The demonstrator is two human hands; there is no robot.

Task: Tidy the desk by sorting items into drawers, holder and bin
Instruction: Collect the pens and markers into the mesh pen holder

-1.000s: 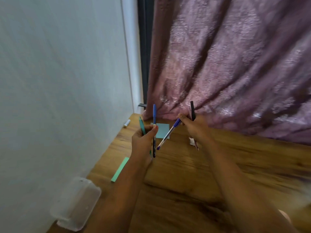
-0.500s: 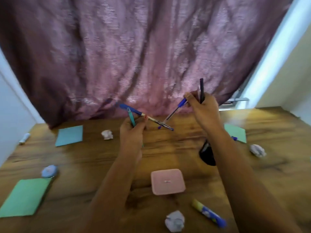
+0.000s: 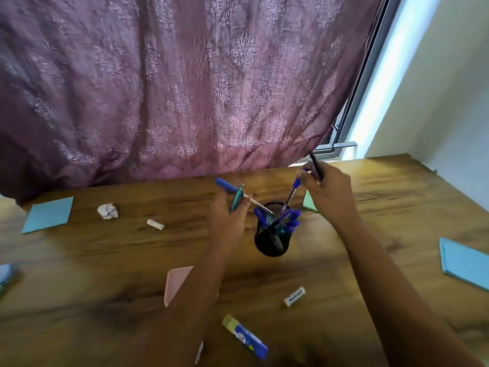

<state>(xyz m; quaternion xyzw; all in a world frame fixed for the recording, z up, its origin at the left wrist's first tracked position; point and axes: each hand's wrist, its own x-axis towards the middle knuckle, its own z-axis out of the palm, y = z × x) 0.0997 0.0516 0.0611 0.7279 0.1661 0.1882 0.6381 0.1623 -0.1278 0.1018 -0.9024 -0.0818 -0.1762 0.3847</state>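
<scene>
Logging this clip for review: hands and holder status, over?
Left hand grips blue-capped pen and teal pen. Right hand grips blue pen and black pen. Tips at black mesh pen holder, crowded with blue pens.

1. Daylight comes in at the window [image 3: 344, 147] on the upper right, where a strip is blown out white.
2. The curtain [image 3: 185, 88] glows softly from behind and is darker at its left.
3. The desk [image 3: 79, 260] is evenly lit, with soft shadows under the arms and the holder [image 3: 270, 242].
4. Motion blur smears the left hand [image 3: 227, 218], the right hand [image 3: 330, 192], their pens [image 3: 226, 187] and the glue stick [image 3: 244, 336].
5. The wide lens bows the desk's far edge, and the corners are soft.
</scene>
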